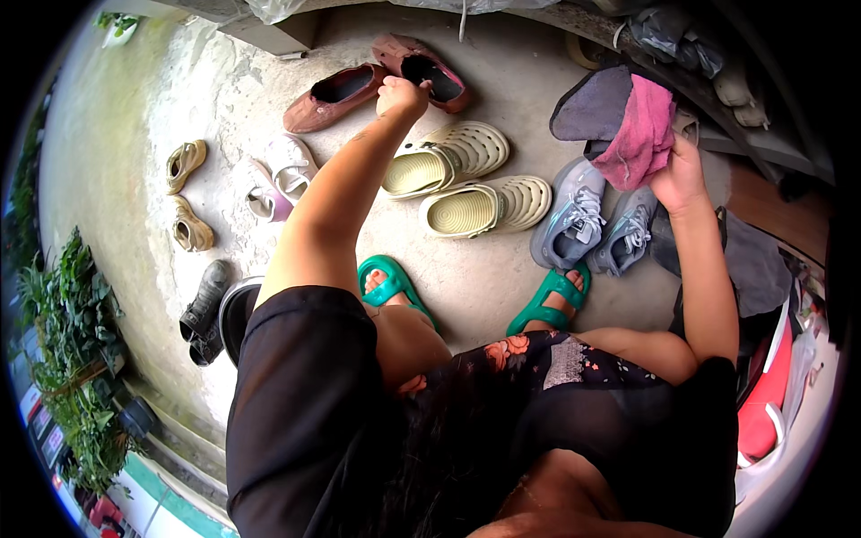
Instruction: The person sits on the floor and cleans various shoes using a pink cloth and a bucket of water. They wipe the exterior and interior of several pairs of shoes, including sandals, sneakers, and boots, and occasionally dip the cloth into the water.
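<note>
My left hand (pixel 404 97) is stretched far forward with its fingers closed at the near side rim of a reddish-brown slip-on shoe (pixel 446 97). Its fingertips lie over that shoe's dark opening; the exact grip is partly hidden by the hand. The matching reddish-brown shoe (pixel 314 109) rests on the floor just to the left. Off to the right, my right hand (pixel 679 177) grips a pink and grey cloth (pixel 641 125), held up above a pair of grey lace-up sneakers (pixel 574 204). The cloth hangs bunched, with its grey part spread toward the left.
Pale yellow clogs (pixel 489 208) stand between my arms. White-pink shoes (pixel 292 166), tan shoes (pixel 185 166) and black shoes (pixel 208 291) are on the left. Green sandals (pixel 387 278) are on my feet. A low shelf (pixel 538 20) runs along the far side; potted plants (pixel 72 341) stand at left.
</note>
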Action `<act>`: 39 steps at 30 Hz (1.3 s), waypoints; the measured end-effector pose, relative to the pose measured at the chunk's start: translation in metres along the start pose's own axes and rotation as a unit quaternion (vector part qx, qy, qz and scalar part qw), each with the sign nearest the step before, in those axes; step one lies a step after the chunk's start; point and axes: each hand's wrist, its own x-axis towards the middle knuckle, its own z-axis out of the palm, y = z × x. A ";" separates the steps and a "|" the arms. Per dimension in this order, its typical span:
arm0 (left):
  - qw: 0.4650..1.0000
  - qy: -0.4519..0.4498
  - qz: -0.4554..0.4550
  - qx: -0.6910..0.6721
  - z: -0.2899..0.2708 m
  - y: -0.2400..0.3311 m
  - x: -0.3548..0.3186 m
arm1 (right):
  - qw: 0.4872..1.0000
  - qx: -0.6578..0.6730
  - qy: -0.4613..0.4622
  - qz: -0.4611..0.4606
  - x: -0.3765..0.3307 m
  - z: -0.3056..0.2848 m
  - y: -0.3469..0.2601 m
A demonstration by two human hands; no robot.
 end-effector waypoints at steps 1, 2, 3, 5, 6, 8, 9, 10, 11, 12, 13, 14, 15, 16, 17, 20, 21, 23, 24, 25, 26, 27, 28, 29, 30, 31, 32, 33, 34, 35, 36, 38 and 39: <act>0.999 -0.039 -0.010 -0.004 0.005 -0.003 0.008 | 1.000 -0.005 0.017 0.001 0.001 0.002 0.004; 0.990 -0.135 0.016 -0.024 0.012 -0.015 0.023 | 0.999 -0.010 0.034 0.002 0.003 0.006 0.006; 0.982 -0.170 0.031 -0.076 0.010 -0.017 0.037 | 0.999 0.001 0.040 0.011 0.009 0.022 0.007; 0.993 -0.039 0.013 -0.111 0.050 -0.071 0.082 | 0.995 -0.060 0.073 0.019 0.026 0.044 0.017; 0.982 -0.075 0.033 -0.170 0.050 -0.051 0.062 | 0.991 -0.089 0.095 0.010 0.019 0.036 0.021; 0.959 -0.096 0.041 -0.265 0.019 -0.034 0.016 | 0.984 -0.150 0.094 0.003 0.025 0.029 0.026; 0.954 -0.120 0.020 -0.274 0.016 -0.044 0.010 | 0.978 -0.183 0.101 0.002 0.034 0.047 0.032; 0.949 -0.147 0.007 -0.279 0.012 -0.050 0.009 | 0.967 -0.241 0.079 0.016 0.047 0.047 0.036; 0.943 -0.174 -0.006 -0.285 0.009 -0.056 0.008 | 0.952 -0.299 0.057 0.030 0.065 0.044 0.039; 0.937 -0.202 -0.001 -0.285 0.006 -0.062 0.005 | 0.929 -0.369 0.021 0.016 0.086 0.055 0.044; 0.924 -0.223 0.000 -0.309 0.007 -0.068 0.001 | 0.900 -0.436 -0.014 0.002 0.106 0.075 0.050; 0.919 -0.225 -0.004 -0.323 0.011 -0.077 0.001 | 0.862 -0.506 -0.020 0.010 0.128 0.101 0.056; 0.913 -0.229 -0.005 -0.338 0.015 -0.082 0.002 | 0.818 -0.575 -0.022 0.015 0.150 0.127 0.064; 0.919 -0.227 -0.003 -0.321 0.014 -0.075 -0.002 | 0.753 -0.637 -0.049 -0.157 0.176 0.133 0.079; 0.910 -0.207 -0.004 -0.360 0.017 -0.072 -0.004 | 0.660 -0.675 -0.076 -0.323 0.203 0.133 0.099; 0.892 -0.208 -0.008 -0.401 0.022 -0.066 0.002 | 0.587 -0.775 -0.036 -0.229 0.267 0.132 0.159; 0.894 -0.205 -0.024 -0.397 0.019 -0.059 0.002 | 0.581 -0.798 -0.017 -0.161 0.278 0.122 0.180; 0.893 -0.181 -0.031 -0.411 0.026 -0.058 0.006 | 0.558 -0.823 0.022 -0.105 0.285 0.103 0.218; 0.911 -0.163 -0.034 -0.376 0.032 -0.060 0.011 | 0.557 -0.826 0.021 -0.085 0.285 0.107 0.217; 0.936 -0.144 -0.033 -0.318 0.050 -0.079 0.034 | 0.557 -0.827 0.007 -0.068 0.283 0.122 0.216; 0.949 -0.083 -0.035 -0.301 0.071 -0.101 0.055 | 0.558 -0.829 -0.034 -0.033 0.284 0.139 0.209; 0.939 -0.110 -0.047 -0.322 0.069 -0.088 0.047 | 0.555 -0.830 -0.047 0.013 0.280 0.136 0.192; 0.929 -0.130 -0.062 -0.341 0.059 -0.076 0.034 | 0.584 -0.805 -0.081 0.067 0.276 0.137 0.174; 0.918 -0.149 -0.077 -0.359 0.046 -0.064 0.019 | 0.610 -0.776 -0.113 0.115 0.274 0.137 0.153; 0.925 -0.167 -0.074 -0.333 0.034 -0.057 0.015 | 0.644 -0.746 -0.127 0.112 0.270 0.134 0.134; 0.930 -0.186 -0.076 -0.308 0.027 -0.056 0.010 | 0.677 -0.714 -0.143 0.112 0.262 0.127 0.118; 0.977 -0.142 -0.027 -0.157 0.019 -0.056 0.010 | 0.686 -0.708 -0.134 0.096 0.251 0.118 0.099; 0.995 -0.094 0.026 -0.003 0.010 -0.052 0.009 | 0.696 -0.703 -0.123 0.080 0.237 0.106 0.081; 0.999 -0.032 -0.002 -0.024 -0.007 -0.033 -0.012 | 0.714 -0.687 -0.091 0.099 0.218 0.092 0.065; 0.996 0.082 0.036 -0.029 0.001 -0.039 -0.012 | 0.729 -0.671 -0.073 0.116 0.201 0.085 0.054; 0.989 0.090 0.103 -0.053 0.000 -0.035 -0.011 | 0.751 -0.651 -0.051 0.098 0.183 0.069 0.048; 0.974 0.075 0.181 -0.110 0.002 -0.023 -0.010 | 0.794 -0.601 -0.015 0.093 0.147 0.040 0.045; 0.970 0.057 0.188 -0.144 0.009 -0.017 -0.005 | 0.814 -0.572 -0.007 0.104 0.132 0.033 0.045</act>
